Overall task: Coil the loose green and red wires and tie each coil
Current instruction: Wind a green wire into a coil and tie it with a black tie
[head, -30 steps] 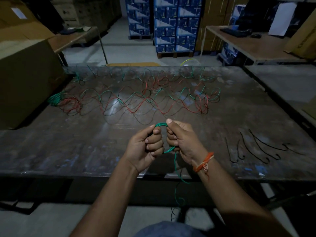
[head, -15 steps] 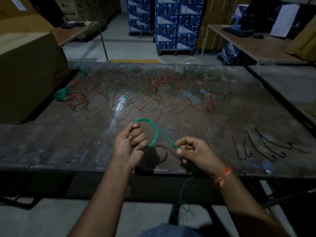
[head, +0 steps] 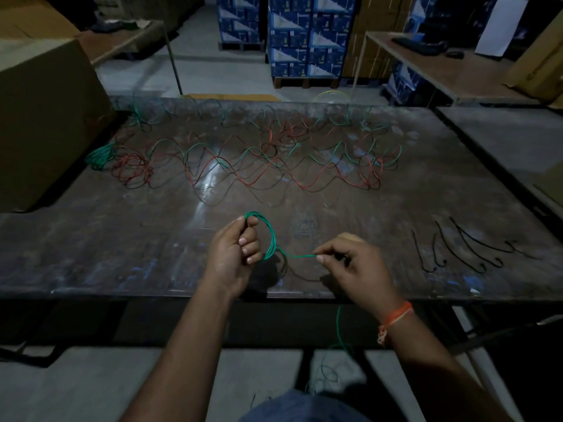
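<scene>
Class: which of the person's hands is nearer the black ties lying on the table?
Right. The right hand is beside the black ties; the left hand sits farther away.

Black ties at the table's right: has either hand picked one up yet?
No. The black ties lie untouched on the table, while both hands hold the green wire.

A thin green plastic-coated wire (head: 272,239) is gathered into a small round coil of a few turns, held upright just above the near table edge; one strand runs right, then hangs below the edge toward the floor. Farther back, loose green and red wires (head: 259,161) sprawl in wavy tangled loops across the tabletop, perhaps with darker strands among them.
</scene>
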Action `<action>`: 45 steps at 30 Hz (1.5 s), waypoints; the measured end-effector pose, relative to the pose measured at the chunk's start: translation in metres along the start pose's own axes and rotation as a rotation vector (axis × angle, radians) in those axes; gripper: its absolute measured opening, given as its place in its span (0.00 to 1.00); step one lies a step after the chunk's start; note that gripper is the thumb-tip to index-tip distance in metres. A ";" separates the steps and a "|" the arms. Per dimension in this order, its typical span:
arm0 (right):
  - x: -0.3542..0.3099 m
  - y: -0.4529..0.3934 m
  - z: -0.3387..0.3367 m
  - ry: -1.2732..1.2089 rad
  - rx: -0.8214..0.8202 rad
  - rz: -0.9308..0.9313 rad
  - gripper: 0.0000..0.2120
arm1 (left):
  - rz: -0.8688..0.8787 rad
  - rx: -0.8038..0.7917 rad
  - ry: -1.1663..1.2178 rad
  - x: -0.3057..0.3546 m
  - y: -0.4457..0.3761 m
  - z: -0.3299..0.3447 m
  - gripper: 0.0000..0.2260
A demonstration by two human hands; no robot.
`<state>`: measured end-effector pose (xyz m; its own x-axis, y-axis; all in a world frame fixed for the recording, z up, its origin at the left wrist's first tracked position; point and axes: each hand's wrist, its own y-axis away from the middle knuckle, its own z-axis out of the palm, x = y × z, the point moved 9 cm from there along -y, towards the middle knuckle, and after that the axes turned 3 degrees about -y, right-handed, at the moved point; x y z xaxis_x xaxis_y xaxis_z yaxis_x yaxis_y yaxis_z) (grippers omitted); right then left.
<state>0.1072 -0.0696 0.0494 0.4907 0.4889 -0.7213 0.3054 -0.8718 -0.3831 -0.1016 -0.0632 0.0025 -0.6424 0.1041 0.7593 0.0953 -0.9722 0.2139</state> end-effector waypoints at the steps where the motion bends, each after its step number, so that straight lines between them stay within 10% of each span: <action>1: -0.011 -0.001 0.005 0.029 -0.039 -0.056 0.03 | 0.026 -0.002 -0.028 0.001 0.001 0.003 0.13; 18: -0.099 -0.041 0.004 -0.075 -0.111 -0.347 0.08 | 0.205 -0.188 -0.526 0.009 0.027 0.047 0.16; 25: -0.048 -0.061 -0.009 -0.263 0.020 -0.060 0.09 | 0.202 -0.310 -0.549 0.010 0.032 0.052 0.16; 37: 0.003 -0.028 0.052 -0.961 -0.312 0.647 0.20 | -0.067 -0.442 0.044 -0.012 0.026 0.060 0.11; 45: 0.001 -0.024 0.059 -1.170 -0.436 0.724 0.16 | -0.110 -0.449 -0.015 -0.014 0.024 0.067 0.10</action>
<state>0.0523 -0.0503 0.0233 -0.2294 -0.5411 -0.8091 0.6090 -0.7282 0.3144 -0.0394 -0.0736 0.0375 -0.6191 0.2112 0.7564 -0.3136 -0.9495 0.0084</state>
